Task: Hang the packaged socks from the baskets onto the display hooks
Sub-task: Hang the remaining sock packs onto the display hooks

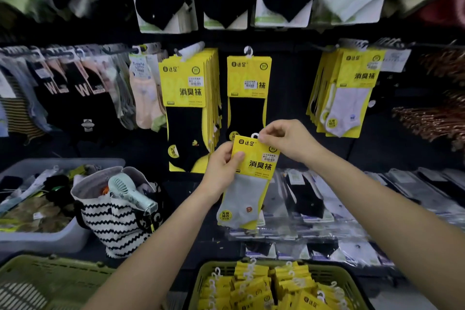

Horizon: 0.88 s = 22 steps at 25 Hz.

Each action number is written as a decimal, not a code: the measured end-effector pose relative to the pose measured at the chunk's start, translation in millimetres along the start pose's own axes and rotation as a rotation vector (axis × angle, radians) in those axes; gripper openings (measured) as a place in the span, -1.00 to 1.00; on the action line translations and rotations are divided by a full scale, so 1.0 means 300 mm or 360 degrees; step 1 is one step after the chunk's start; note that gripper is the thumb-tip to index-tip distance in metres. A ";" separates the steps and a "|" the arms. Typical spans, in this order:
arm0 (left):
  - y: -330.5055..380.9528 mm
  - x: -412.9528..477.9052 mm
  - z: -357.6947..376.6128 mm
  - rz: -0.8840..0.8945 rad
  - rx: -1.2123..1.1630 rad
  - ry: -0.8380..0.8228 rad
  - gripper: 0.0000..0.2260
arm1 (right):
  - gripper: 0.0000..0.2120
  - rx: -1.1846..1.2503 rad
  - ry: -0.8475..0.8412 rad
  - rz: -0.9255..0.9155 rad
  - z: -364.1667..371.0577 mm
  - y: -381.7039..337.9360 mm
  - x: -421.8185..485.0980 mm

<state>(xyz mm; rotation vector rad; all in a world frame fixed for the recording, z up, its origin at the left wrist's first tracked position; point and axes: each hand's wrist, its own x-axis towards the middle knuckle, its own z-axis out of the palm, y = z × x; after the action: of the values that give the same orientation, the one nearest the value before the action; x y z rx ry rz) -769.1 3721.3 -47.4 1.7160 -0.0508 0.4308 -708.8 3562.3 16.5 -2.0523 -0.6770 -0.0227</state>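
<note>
Sock pack (251,171) held between left hand (221,168) and right hand (286,138)

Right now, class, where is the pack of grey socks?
Head view, centre: the pack of grey socks is held by the left hand gripping its yellow card and the right hand pinching its top edge, below the lone hanging black-sock pack, above the green basket.

Centre frame, I read the sock pack (251,171) as a matt yellow card sleeve over soft grey knit cloth, topped by a white plastic hook (254,135). The green basket (202,282) at lower right is hard slotted plastic. At left, the mint fan (125,190) is glossy plastic, the zigzag bag (118,224) coarse cloth. Flat packs (307,199) at right shine with clear film.
</note>
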 end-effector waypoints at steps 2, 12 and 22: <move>0.034 0.040 -0.004 0.0055 -0.0006 0.0001 -0.87 | -0.91 -0.0032 0.0047 -0.0012 -0.027 -0.036 0.043; 0.257 0.276 0.020 0.0184 0.0055 0.0231 -0.85 | -0.88 0.0095 0.0567 -0.0087 -0.146 -0.214 0.284; 0.278 0.374 0.017 0.0295 0.0139 0.0459 -0.70 | -0.81 -0.0441 0.0683 -0.0073 -0.114 -0.254 0.419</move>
<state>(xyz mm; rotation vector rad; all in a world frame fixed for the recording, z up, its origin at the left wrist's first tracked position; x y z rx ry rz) -686.3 3723.1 65.5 1.7254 0.0191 0.8250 -630.0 3623.1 129.8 -2.1936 -0.4685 -0.5958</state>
